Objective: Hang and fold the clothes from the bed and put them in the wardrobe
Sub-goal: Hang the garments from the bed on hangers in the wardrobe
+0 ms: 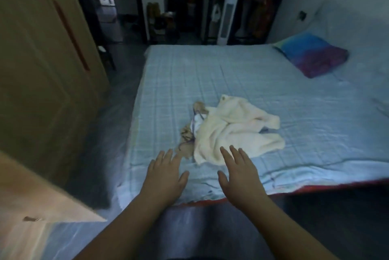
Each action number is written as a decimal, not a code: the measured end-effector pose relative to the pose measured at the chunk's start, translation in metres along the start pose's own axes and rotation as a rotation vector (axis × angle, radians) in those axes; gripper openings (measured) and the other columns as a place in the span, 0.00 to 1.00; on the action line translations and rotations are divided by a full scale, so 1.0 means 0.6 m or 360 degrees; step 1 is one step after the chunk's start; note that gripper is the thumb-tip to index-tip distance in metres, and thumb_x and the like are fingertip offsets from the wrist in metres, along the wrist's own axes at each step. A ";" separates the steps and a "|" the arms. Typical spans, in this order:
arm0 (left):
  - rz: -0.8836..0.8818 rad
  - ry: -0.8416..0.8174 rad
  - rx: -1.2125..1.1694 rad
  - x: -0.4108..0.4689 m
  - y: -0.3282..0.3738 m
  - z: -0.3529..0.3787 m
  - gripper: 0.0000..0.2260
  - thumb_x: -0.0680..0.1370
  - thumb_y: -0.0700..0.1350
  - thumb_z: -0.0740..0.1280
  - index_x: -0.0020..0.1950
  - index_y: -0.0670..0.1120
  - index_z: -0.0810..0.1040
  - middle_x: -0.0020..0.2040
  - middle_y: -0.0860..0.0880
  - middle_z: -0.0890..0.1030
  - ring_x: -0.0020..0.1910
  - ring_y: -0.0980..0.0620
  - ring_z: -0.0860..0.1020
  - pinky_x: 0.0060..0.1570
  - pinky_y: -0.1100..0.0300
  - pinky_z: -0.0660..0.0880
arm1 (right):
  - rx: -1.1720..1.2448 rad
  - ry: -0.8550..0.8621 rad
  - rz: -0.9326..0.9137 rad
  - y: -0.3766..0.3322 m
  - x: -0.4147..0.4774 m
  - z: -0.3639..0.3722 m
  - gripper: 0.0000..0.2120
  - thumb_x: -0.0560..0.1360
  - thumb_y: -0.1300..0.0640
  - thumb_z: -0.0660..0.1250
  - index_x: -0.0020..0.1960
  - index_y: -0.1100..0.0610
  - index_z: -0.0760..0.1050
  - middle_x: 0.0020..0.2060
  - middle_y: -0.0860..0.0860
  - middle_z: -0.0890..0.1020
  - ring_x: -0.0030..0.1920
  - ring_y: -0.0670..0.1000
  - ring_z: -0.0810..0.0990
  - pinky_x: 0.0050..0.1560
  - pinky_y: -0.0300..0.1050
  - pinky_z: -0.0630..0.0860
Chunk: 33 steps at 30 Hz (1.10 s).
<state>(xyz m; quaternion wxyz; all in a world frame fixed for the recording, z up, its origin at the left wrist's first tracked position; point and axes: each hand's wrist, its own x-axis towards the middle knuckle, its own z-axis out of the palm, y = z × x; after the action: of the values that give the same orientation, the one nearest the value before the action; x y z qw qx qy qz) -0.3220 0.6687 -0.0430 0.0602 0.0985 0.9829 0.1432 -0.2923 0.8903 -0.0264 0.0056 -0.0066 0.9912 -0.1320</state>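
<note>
Left hand [166,172] and right hand [239,170]: fingers spread, empty, above near bed [315,123] edge. Cream garment [235,131] crumpled just beyond fingertips. No legible writing.

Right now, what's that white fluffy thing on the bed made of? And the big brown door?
The cream garment looks like soft fleece or terry cloth: its surface is fuzzy and it slumps in thick folds. The wardrobe door seems to be wood or wood laminate, tan and smooth with a matte look; the picture is too blurry to tell which.
</note>
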 end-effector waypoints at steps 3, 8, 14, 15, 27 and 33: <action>0.0235 0.0031 0.0005 0.055 0.087 0.017 0.30 0.78 0.60 0.56 0.78 0.50 0.62 0.77 0.45 0.65 0.75 0.42 0.62 0.73 0.47 0.60 | 0.0040 -0.0002 0.0174 0.079 -0.008 -0.009 0.32 0.80 0.43 0.56 0.80 0.46 0.48 0.80 0.50 0.51 0.79 0.55 0.48 0.78 0.55 0.52; 0.0354 -0.0069 0.0088 0.132 0.149 0.048 0.29 0.80 0.60 0.57 0.79 0.51 0.59 0.77 0.45 0.63 0.75 0.43 0.61 0.72 0.46 0.61 | 0.0092 -0.0001 0.0289 0.135 0.023 -0.005 0.32 0.80 0.44 0.56 0.80 0.47 0.48 0.80 0.51 0.52 0.79 0.55 0.48 0.77 0.55 0.53; 0.0297 -0.0141 0.0082 0.234 0.121 0.082 0.29 0.79 0.59 0.59 0.78 0.50 0.61 0.76 0.45 0.65 0.74 0.43 0.63 0.70 0.48 0.63 | 0.0037 -0.0031 0.0248 0.161 0.125 0.014 0.32 0.80 0.45 0.57 0.80 0.48 0.49 0.80 0.52 0.53 0.79 0.56 0.49 0.76 0.55 0.54; 0.0278 -0.0154 0.0071 0.258 0.112 0.087 0.29 0.79 0.59 0.58 0.78 0.50 0.61 0.76 0.45 0.65 0.74 0.42 0.63 0.70 0.47 0.63 | 0.0019 -0.0042 0.0243 0.168 0.150 0.018 0.32 0.80 0.45 0.57 0.80 0.48 0.49 0.80 0.53 0.53 0.79 0.56 0.50 0.76 0.55 0.54; -0.0057 -0.0489 -0.0306 0.539 -0.028 0.140 0.20 0.77 0.54 0.63 0.67 0.50 0.71 0.65 0.46 0.75 0.62 0.42 0.74 0.58 0.48 0.74 | -0.0091 -0.0444 0.0129 0.185 0.497 0.131 0.32 0.78 0.49 0.59 0.79 0.52 0.55 0.77 0.55 0.60 0.77 0.58 0.57 0.74 0.54 0.61; -0.0263 -0.0617 -0.0430 0.587 -0.056 0.194 0.21 0.78 0.49 0.63 0.70 0.46 0.69 0.63 0.41 0.75 0.60 0.39 0.74 0.57 0.48 0.74 | -0.0072 -0.0645 0.0047 0.198 0.577 0.181 0.31 0.77 0.50 0.60 0.79 0.53 0.57 0.77 0.55 0.62 0.76 0.58 0.59 0.73 0.54 0.63</action>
<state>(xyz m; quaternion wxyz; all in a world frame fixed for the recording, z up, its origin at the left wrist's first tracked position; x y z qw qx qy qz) -0.6538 0.7427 -0.1952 0.2717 0.0346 0.9297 0.2463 -0.6382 0.9715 -0.1653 0.2066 -0.0186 0.9725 -0.1055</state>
